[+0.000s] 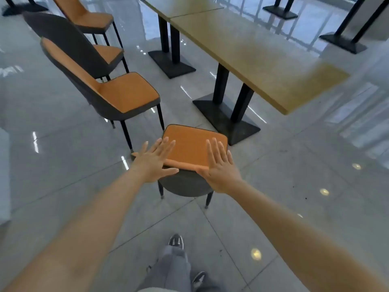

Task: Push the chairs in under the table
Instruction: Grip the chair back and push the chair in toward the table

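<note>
An orange-seated chair (190, 144) with a grey shell back stands right in front of me, facing the long yellowish table (252, 57). My left hand (154, 161) and my right hand (221, 165) hover flat with fingers spread over the top edge of its backrest, one at each end. Whether the palms touch the backrest I cannot tell. The chair's seat sits short of the table's near end, beside the table's black pedestal base (227, 119). Further left, a second chair (124, 95) and a third chair (105, 57) stand away from the table.
Another orange chair (88, 17) stands at the back left. A second table (181, 5) adjoins the first, on its own black base (171, 63). More black table bases (343, 42) stand at the back right. The floor is glossy grey tile. My feet (175, 242) are below.
</note>
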Tool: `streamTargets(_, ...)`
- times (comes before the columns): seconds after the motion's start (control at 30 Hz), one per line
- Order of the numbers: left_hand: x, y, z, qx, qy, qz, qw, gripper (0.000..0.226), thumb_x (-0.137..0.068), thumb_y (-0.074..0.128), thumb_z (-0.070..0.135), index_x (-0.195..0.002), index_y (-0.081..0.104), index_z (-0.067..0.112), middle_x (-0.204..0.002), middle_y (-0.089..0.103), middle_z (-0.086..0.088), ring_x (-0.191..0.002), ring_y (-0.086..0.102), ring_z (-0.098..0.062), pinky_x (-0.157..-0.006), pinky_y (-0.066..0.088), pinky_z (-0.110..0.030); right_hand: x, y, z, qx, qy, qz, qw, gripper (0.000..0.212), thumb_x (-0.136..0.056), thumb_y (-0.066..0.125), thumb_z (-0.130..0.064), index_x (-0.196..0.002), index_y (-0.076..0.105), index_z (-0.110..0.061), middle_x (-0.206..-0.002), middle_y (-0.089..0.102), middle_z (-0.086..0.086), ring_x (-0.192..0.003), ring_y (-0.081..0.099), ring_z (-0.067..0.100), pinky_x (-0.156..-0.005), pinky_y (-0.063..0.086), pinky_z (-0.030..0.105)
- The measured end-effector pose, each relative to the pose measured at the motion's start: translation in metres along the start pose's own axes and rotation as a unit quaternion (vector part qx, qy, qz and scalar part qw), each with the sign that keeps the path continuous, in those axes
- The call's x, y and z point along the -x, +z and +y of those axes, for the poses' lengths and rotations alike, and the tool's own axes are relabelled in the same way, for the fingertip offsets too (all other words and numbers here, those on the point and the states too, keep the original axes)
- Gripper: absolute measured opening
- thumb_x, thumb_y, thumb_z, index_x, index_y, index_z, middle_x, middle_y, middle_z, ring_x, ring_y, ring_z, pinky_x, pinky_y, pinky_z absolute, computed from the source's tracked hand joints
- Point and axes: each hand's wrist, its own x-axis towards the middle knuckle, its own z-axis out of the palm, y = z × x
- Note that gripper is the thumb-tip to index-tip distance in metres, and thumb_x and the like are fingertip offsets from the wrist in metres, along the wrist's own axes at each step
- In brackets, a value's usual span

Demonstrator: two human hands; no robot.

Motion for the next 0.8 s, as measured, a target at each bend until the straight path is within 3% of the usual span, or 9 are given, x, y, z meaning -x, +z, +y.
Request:
streamTargets(0.13, 0.004, 0.015, -0.012, -0.035, 0.013, -0.047, 0.998, 0.102, -0.078, 0.049, 0.067, -0.14, -0.024, 0.032, -0.157, -0.014, -0.002, -0.144, -0.009, -0.02, -0.116, -0.004, -0.049, 0.008, 0.025, -0.004, 0.016, 0.017, -0.039, 0.999, 0.075, -0.091, 0.019, -0.062, -0.123, -0.041, -0.028, -0.151, -0.033, 0.001, -0.139, -0.028, 0.02, -0.114, -0.012, 0.039)
streamTargets(0.27, -0.008, 0.022, -0.023, -0.029, 0.042, -0.051, 0.997, 0.104, -0.077, 0.066, 0.05, -0.143, -0.013, 0.037, -0.158, -0.002, -0.004, -0.145, 0.002, -0.025, -0.116, 0.007, -0.051, 0.002, 0.039, -0.007, -0.001, 0.07, -0.038, 0.997, 0.08, -0.092, 0.024, -0.06, -0.135, -0.034, -0.027, -0.156, -0.02, 0.005, -0.144, -0.014, 0.024, -0.117, -0.002, 0.041)
streamTargets(0.37, -0.019, 0.022, -0.032, -0.03, 0.07, -0.031, 0.997, 0.092, -0.081, 0.066, 0.033, -0.145, 0.0, 0.037, -0.154, 0.024, -0.005, -0.138, 0.028, -0.026, -0.108, 0.03, -0.044, -0.008, 0.045, -0.014, 0.022, 0.093, -0.005, 0.995, 0.083, -0.091, 0.034, -0.059, -0.146, -0.016, -0.022, -0.157, 0.01, 0.011, -0.143, 0.012, 0.03, -0.117, 0.01, 0.044)
streamTargets(0.43, -0.025, 0.02, -0.036, -0.02, 0.089, -0.027, 0.995, 0.08, -0.084, 0.061, 0.021, -0.145, 0.011, 0.035, -0.143, 0.043, -0.001, -0.124, 0.047, -0.024, -0.091, 0.044, -0.035, -0.013, 0.049, -0.015, 0.049, 0.099, 0.025, 0.994, 0.08, -0.088, 0.046, -0.052, -0.148, 0.006, -0.017, -0.142, 0.042, 0.013, -0.129, 0.039, 0.032, -0.109, 0.028, 0.041)
streamTargets(0.47, -0.028, 0.02, -0.038, -0.017, 0.1, -0.024, 0.995, 0.074, -0.085, 0.058, 0.016, -0.144, 0.018, 0.032, -0.137, 0.05, -0.001, -0.117, 0.053, -0.024, -0.085, 0.046, -0.034, -0.017, 0.049, -0.015, 0.064, 0.102, 0.041, 0.992, 0.071, -0.087, 0.051, -0.045, -0.144, 0.021, -0.016, -0.129, 0.054, 0.01, -0.117, 0.049, 0.03, -0.101, 0.036, 0.037)
streamTargets(0.53, -0.033, 0.021, -0.04, -0.026, 0.127, -0.007, 0.992, 0.056, -0.085, 0.054, 0.01, -0.137, 0.037, 0.025, -0.122, 0.061, -0.004, -0.103, 0.06, -0.025, -0.08, 0.051, -0.037, -0.024, 0.047, -0.016, 0.107, 0.104, 0.081, 0.985, 0.038, -0.081, 0.056, -0.028, -0.117, 0.05, -0.016, -0.103, 0.066, 0.006, -0.094, 0.06, 0.026, -0.076, 0.042, 0.03)
streamTargets(0.6, -0.033, 0.024, -0.041, -0.033, 0.144, 0.028, 0.989, 0.04, -0.083, 0.049, 0.005, -0.121, 0.05, 0.018, -0.105, 0.067, -0.006, -0.089, 0.064, -0.028, -0.073, 0.053, -0.038, -0.028, 0.046, -0.019, 0.151, 0.102, 0.118, 0.976, 0.018, -0.064, 0.069, -0.013, -0.08, 0.06, -0.014, -0.072, 0.067, 0.003, -0.063, 0.062, 0.021, -0.054, 0.039, 0.023)
streamTargets(0.67, -0.032, 0.026, -0.041, -0.028, 0.153, 0.059, 0.986, 0.032, -0.081, 0.048, 0.001, -0.109, 0.055, 0.012, -0.091, 0.068, -0.009, -0.078, 0.065, -0.03, -0.067, 0.052, -0.035, -0.03, 0.046, -0.021, 0.162, 0.083, 0.165, 0.969, 0.028, -0.04, 0.077, -0.004, -0.052, 0.055, -0.013, -0.043, 0.055, 0.001, -0.035, 0.051, 0.018, -0.038, 0.034, 0.016)
streamTargets(0.8, -0.029, 0.023, -0.035, -0.021, 0.19, 0.127, 0.973, 0.024, -0.057, 0.068, -0.013, -0.076, 0.064, 0.002, -0.054, 0.064, -0.014, -0.043, 0.06, -0.029, -0.043, 0.053, -0.032, -0.03, 0.048, -0.013, 0.167, 0.057, 0.193, 0.965, 0.031, -0.032, 0.076, 0.0, -0.046, 0.053, -0.014, -0.036, 0.05, 0.0, -0.028, 0.047, 0.019, -0.036, 0.035, 0.015)
